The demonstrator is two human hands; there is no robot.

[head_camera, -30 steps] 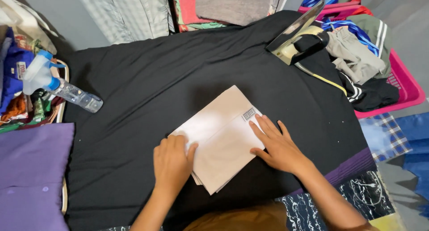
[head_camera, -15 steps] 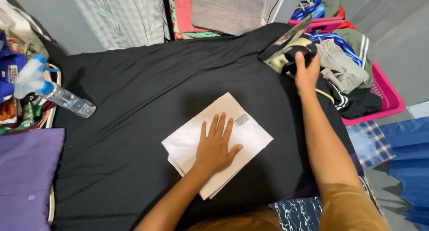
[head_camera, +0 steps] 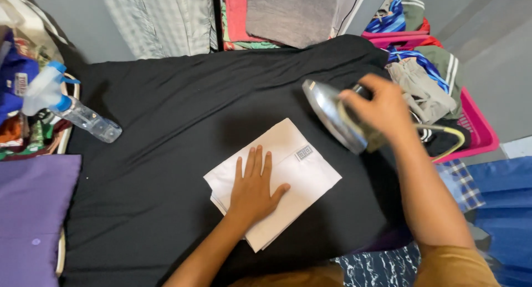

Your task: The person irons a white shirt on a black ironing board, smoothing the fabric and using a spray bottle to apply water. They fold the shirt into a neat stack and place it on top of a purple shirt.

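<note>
Your left hand [head_camera: 252, 190] lies flat, fingers spread and together holding nothing, pressed palm-down on the folded pale cream cloth with a small grey label [head_camera: 274, 179], which sits near the middle of the black fabric-covered desk [head_camera: 166, 131]. Your right hand [head_camera: 382, 109] is wrapped closed around the handle of the electric iron with a shiny metal soleplate [head_camera: 332, 120], held in the air just beyond the cloth's upper right corner with the soleplate tilted toward the cloth. For a clean pass, keep the layers pinned so the folded edges stay aligned, level the soleplate before it meets the fabric, and draw the flat hand clear of the iron's path so heat never reaches the fingers. Mind the yellow-green cord [head_camera: 449, 134] trailing toward the pink plastic laundry basket of clothes [head_camera: 476, 129] at the right; it should not drag across the cloth. The clear plastic spray bottle with a blue nozzle [head_camera: 69, 109] lies on its side at the left edge of the desk, well apart from both hands, beside the purple garment [head_camera: 30, 209].
</note>
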